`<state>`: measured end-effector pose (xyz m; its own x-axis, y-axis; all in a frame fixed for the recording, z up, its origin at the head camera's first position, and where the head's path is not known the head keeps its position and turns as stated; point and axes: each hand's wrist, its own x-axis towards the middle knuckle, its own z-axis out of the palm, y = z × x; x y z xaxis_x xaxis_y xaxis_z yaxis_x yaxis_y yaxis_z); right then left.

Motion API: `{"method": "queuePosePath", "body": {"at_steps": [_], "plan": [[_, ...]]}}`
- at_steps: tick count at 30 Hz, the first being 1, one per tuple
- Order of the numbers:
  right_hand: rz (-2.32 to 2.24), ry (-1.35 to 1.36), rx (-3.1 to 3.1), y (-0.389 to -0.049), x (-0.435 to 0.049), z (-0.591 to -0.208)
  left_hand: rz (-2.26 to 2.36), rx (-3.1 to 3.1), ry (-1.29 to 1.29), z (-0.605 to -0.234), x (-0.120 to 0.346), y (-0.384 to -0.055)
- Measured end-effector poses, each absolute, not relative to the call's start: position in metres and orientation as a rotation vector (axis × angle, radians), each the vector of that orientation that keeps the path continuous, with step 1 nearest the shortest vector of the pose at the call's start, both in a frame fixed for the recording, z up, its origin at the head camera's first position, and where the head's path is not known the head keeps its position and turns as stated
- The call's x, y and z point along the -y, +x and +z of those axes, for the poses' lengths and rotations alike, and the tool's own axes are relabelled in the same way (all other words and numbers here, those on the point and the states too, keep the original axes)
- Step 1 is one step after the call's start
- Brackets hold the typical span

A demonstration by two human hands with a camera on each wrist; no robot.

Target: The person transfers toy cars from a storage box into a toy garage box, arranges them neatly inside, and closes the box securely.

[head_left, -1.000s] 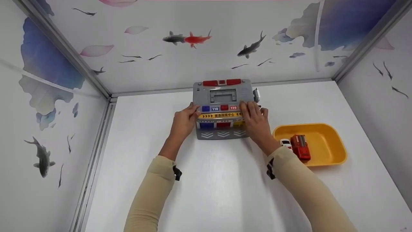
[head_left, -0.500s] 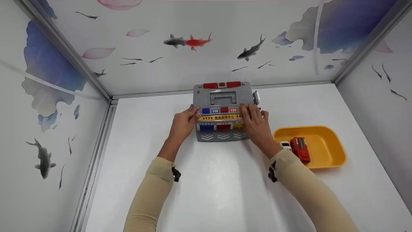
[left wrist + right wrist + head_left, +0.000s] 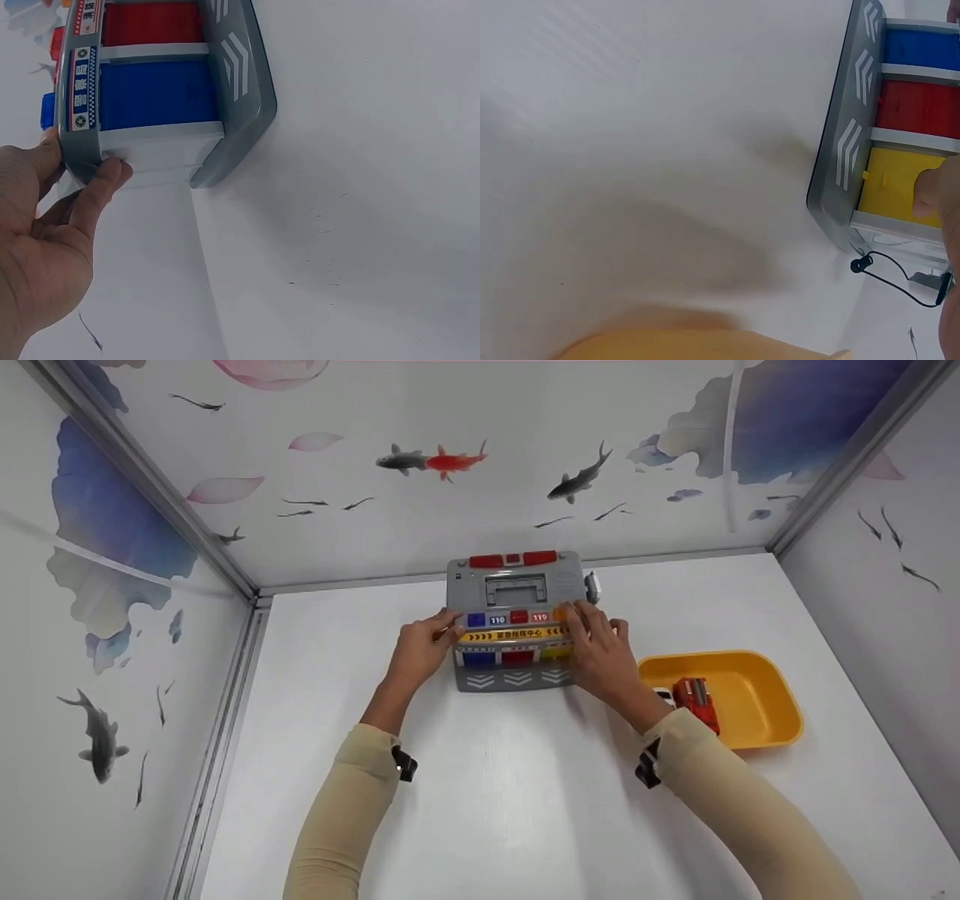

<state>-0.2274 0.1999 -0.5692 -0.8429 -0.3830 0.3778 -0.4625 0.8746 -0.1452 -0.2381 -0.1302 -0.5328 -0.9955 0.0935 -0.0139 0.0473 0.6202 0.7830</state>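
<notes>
White wall panels [image 3: 510,405] printed with fish and petals enclose the glossy white tabletop [image 3: 480,810]. Against its back edge, near the middle, stands the grey plastic toy station [image 3: 516,622] with a yellow lettered band, red and blue blocks on its roof and a chevron-marked base, and I have it with both hands. My left hand [image 3: 421,649] pinches the roof's left front edge, thumb and fingers closed on it beside the blue door panel [image 3: 157,94]. My right hand [image 3: 604,656] grips the right front corner, bent fingers on the roof and thumb on the yellow door panel [image 3: 896,176]; the red door panel [image 3: 517,658] lies between the two. A thin black cord [image 3: 889,281] hangs by the station's right side. To my right, the yellow plastic tray [image 3: 757,705] holds the red toy truck [image 3: 696,703] and the white toy car [image 3: 664,696], partly hidden by my arm.
</notes>
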Motion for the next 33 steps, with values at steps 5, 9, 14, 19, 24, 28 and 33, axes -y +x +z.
{"method": "queuePosePath", "body": {"at_steps": [5, 9, 14, 19, 24, 28, 33], "plan": [[0.395, 0.672, 2.735, -0.226, -0.197, -0.559, 1.326, -2.792, 0.101, -0.531, 0.129, -0.238], [0.429, 0.697, 2.746, -0.226, -0.192, -0.551, 1.302, -2.817, 0.070, -0.530, 0.127, -0.240], [0.407, 0.775, 2.708, -0.227, -0.184, -0.542, 1.306, -2.801, 0.003, -0.528, 0.123, -0.242], [0.371, 0.886, 2.652, -0.227, -0.174, -0.535, 1.288, -2.806, 0.005, -0.529, 0.122, -0.242], [0.333, 1.002, 2.632, -0.228, -0.168, -0.532, 1.281, -2.834, 0.022, -0.529, 0.122, -0.240], [0.315, 1.083, 2.637, -0.227, -0.166, -0.531, 1.268, -2.844, 0.023, -0.529, 0.121, -0.239], [0.312, 1.111, 2.634, -0.227, -0.165, -0.528, 1.269, -2.858, 0.052, -0.527, 0.121, -0.239]]}}
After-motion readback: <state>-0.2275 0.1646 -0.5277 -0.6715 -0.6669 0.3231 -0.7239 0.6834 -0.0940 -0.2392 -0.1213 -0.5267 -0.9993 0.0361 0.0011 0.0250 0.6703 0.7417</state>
